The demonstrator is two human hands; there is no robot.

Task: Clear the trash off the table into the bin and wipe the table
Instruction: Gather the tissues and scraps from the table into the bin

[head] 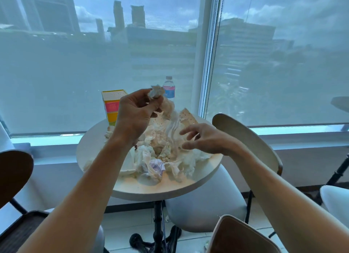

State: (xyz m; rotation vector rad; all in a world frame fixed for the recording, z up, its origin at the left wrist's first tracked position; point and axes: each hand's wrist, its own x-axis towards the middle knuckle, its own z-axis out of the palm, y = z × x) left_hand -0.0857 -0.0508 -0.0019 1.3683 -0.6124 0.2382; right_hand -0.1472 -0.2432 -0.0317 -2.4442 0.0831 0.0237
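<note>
A small round white table (200, 179) carries a heap of crumpled tissues and wrappers (166, 150). My left hand (134, 112) is raised above the heap and grips a wad of crumpled tissue (157, 94), with more paper hanging down from it. My right hand (204, 139) hovers just over the right side of the heap, fingers spread and loosely curved, holding nothing. A crumpled ball with purple print (156, 166) lies at the near side of the pile. No bin can be made out for certain.
A yellow and pink carton (111, 107) and a water bottle (169, 87) stand at the table's far edge by the window. A grey chair (207, 205) stands right of the table, a dark chair back (15, 175) at left, and a dark tray (20, 232) bottom left.
</note>
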